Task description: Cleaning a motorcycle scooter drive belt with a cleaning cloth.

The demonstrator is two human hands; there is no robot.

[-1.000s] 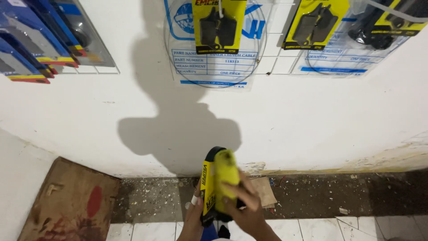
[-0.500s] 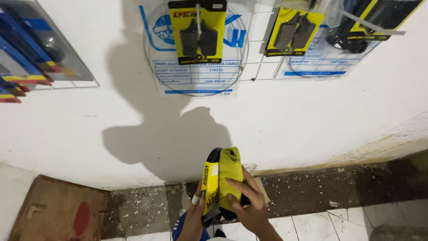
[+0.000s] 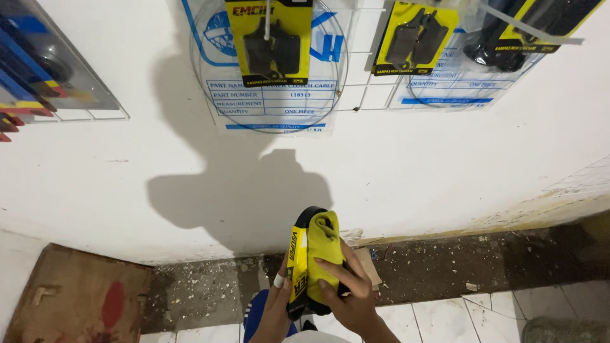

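Two hands meet low in the head view, at about 6 o'clock of frame. Left hand comes up from the bottom edge, fingers curled along the left side of a black and yellow strip-like part, one finger with a white wrap on it. Right hand comes in from 5 o'clock, fingers closed over a yellow cloth, pressing it against the right face of the same part. Both hands grip firm, not open. Part stands upright, black curved top edge showing above the cloth; cloth bunched, covering most of the right side. Exact kind of part: cannot tell.

Behind, a white wall fills most of the frame, with a dark shadow of the person on it at 12 o'clock from the hands. Up at 12 o'clock hangs a yellow card pack with black pads over a clear bag with a coiled cable and label. At 1 o'clock, second yellow pad pack; at 2 o'clock, a clear bag with black rubber grips. At 10 o'clock, blue and red packs on a rack.

Floor: dirty concrete strip with debris along the wall base, white tiles at 5 o'clock, brown wooden board with a red stain at 8 o'clock. Blue object just under the left hand, partly hidden.
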